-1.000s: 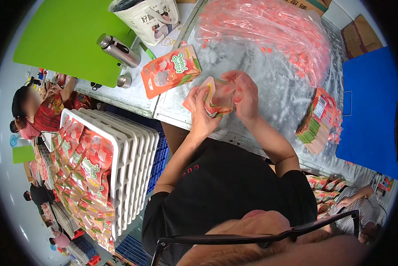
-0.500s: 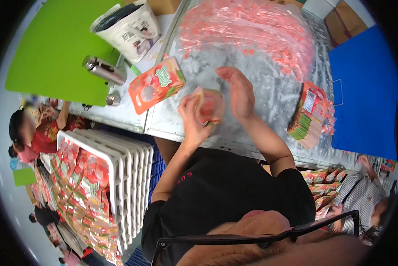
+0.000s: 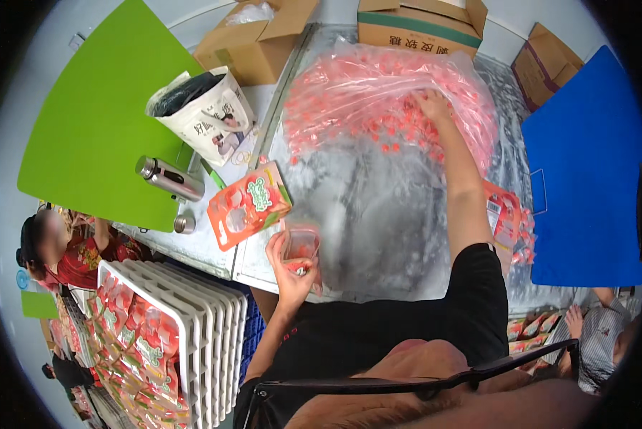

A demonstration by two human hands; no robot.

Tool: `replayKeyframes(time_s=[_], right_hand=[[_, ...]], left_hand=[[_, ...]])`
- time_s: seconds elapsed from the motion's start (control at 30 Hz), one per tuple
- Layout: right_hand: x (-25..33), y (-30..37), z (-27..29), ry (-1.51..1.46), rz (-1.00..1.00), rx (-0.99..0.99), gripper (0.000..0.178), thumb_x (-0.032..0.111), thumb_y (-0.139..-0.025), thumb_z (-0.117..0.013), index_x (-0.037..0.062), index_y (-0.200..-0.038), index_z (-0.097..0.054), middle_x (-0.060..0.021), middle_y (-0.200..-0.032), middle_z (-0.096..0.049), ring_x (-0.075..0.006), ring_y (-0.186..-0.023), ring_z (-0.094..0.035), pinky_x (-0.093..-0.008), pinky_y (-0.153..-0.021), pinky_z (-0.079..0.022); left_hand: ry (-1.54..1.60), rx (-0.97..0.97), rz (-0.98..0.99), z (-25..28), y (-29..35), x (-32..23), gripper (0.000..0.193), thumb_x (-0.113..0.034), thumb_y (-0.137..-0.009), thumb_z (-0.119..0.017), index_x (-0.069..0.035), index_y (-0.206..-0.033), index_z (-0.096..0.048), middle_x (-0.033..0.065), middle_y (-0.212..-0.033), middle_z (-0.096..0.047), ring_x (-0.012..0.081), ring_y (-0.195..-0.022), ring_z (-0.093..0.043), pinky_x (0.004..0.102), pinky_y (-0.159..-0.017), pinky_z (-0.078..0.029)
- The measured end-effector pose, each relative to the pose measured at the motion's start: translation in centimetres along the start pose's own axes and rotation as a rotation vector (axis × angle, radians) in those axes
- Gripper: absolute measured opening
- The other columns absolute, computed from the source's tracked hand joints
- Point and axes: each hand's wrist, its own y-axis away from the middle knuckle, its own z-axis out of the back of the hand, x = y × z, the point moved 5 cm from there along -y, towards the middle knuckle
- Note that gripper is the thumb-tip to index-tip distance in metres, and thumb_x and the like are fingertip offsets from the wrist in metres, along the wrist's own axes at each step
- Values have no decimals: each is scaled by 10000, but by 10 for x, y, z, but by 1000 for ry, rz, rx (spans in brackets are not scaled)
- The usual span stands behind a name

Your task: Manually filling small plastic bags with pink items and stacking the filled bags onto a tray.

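Note:
My left hand (image 3: 292, 275) is closed around an opened red-and-clear pouch (image 3: 304, 239) near the front edge of the metal table, with some red pieces showing inside. My right arm stretches far forward, and my right hand (image 3: 433, 106) lies among small red wrapped candies (image 3: 399, 132) at the large clear plastic bag (image 3: 356, 75). Its fingertips are hidden in the pile. Just beyond my left hand lies a stack of flat red pouches (image 3: 249, 206). Another bundle of pouches (image 3: 503, 214) sits at the right, partly behind my right arm.
Left of the pouches are a steel flask (image 3: 169, 179), its cup lid (image 3: 184, 224), a green marker (image 3: 212, 174) and a white tote bag (image 3: 206, 118). Stacked white trays (image 3: 206, 336) of filled pouches stand at lower left. Cardboard boxes (image 3: 421, 28) line the back; a blue panel (image 3: 589, 171) rises right.
My right hand has left the pouch and reached forward to the candies. My left hand keeps the pouch, now lower and slightly left in view. The view has tilted toward the far side.

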Motion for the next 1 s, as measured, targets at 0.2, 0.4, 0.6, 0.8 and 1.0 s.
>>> replayKeyframes(time_s=[0.2, 0.4, 0.6, 0.8, 1.0], right_hand=[[25, 53, -55, 213, 155, 29, 703, 713, -927, -516, 236, -1435, -603, -62, -1643, -375, -395, -1500, -307, -611, -1225, -212], [13, 119, -62, 157, 299, -39, 697, 680, -932, -529, 222, -1455, -591, -72, -1598, -427, -391, -1486, -324, -587, -1211, -246], [6, 185, -66, 135, 430, 4, 598, 584, -960, -543, 259, -1461, -583, -51, -1599, -435, -367, -1495, -324, -584, -1223, -213], [40, 268, -52, 126, 574, 262, 558, 476, -1034, -480, 191, -1511, -529, -36, -1608, -436, -302, -1524, -302, -542, -1248, -169], [41, 302, -34, -851, 378, 280, 556, 418, -1103, -366, 117, -1560, -461, -120, -1631, -406, -285, -1537, -312, -499, -1266, -166]], left_hand=[[-82, -1, -13, 1, 2, 15, 879, 65, -746, -820, -4, -1496, -366, 199, -1497, -316, 267, -1288, -472, 269, -825, -591], [26, 37, 45, 2, 11, 21, 881, 67, -765, -821, 4, -1501, -343, 177, -1526, -284, 212, -1205, -526, 235, -715, -591], [-17, 0, 45, 13, 25, 31, 786, -15, -786, -843, 29, -1432, -396, 147, -1358, -475, 222, -1181, -526, 306, -899, -515], [95, -10, 165, 29, 45, 46, 816, -40, -740, -848, 28, -1432, -421, 192, -1433, -400, 317, -1327, -448, 418, -1146, -355], [22, -26, 114, 48, 49, 33, 724, -38, -782, -845, 34, -1380, -442, 167, -1336, -528, 263, -1241, -536, 388, -1072, -424]])
